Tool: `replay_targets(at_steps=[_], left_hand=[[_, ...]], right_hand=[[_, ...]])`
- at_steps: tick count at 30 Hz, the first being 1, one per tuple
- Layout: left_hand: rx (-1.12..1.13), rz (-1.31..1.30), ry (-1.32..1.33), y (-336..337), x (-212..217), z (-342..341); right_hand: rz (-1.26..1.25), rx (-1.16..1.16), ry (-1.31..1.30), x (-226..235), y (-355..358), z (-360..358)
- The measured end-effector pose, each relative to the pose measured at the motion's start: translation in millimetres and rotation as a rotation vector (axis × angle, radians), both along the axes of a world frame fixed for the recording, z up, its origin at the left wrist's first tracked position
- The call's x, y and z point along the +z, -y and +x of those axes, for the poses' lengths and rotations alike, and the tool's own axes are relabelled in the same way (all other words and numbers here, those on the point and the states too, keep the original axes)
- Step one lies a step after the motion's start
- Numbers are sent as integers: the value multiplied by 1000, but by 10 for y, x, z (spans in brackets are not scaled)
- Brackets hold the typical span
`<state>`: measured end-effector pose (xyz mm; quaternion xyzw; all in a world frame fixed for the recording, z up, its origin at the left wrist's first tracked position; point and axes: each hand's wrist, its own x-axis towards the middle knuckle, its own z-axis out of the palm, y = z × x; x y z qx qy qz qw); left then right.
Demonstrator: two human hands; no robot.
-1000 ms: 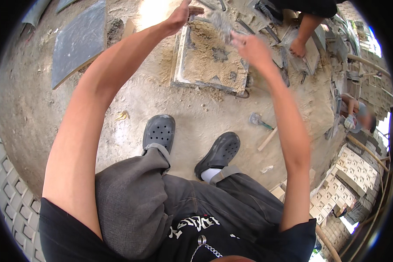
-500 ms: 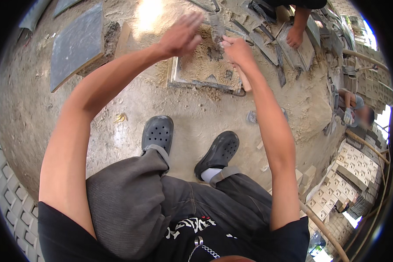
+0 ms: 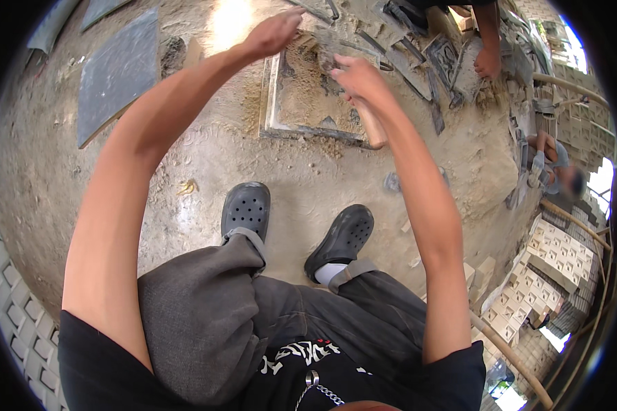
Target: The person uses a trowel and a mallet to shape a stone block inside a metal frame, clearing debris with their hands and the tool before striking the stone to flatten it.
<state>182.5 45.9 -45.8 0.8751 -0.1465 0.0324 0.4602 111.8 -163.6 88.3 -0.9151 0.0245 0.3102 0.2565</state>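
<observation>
My right hand (image 3: 363, 79) grips a wooden-handled tool (image 3: 373, 127). Its pale handle points back toward me, while its grey front end is blurred over the mould. My left hand (image 3: 275, 33) hovers above the mould's far left corner, fingers stretched out and somewhat smeared, with nothing seen in it. Below both hands lies a square, framed mould (image 3: 271, 103), its inside covered with loose tan sand or powder. More of the powder lies along its near edge.
A dark flat slab (image 3: 116, 75) leans at the left. Right of the mould lie metal bars (image 3: 435, 103) and a dark patterned plate (image 3: 440, 58), beside a co-worker's hand (image 3: 487, 63). Another person (image 3: 552, 161) sits far right, near stacked pale blocks (image 3: 552, 260).
My left hand has moved up and left, off the mould's middle. My right hand has shifted slightly left with the tool. The co-worker's hand has moved right, and a patterned plate now shows.
</observation>
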Motion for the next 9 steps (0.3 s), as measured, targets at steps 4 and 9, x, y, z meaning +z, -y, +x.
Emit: replay_targets(at_steps=[4,9], left_hand=[[-282,-136,-440,33,59,257],[-335,13,244,46,-221,170]], right_hand=[[-257,161,-49,-76,-300,134],[-384,264,51,-137,-546,94]])
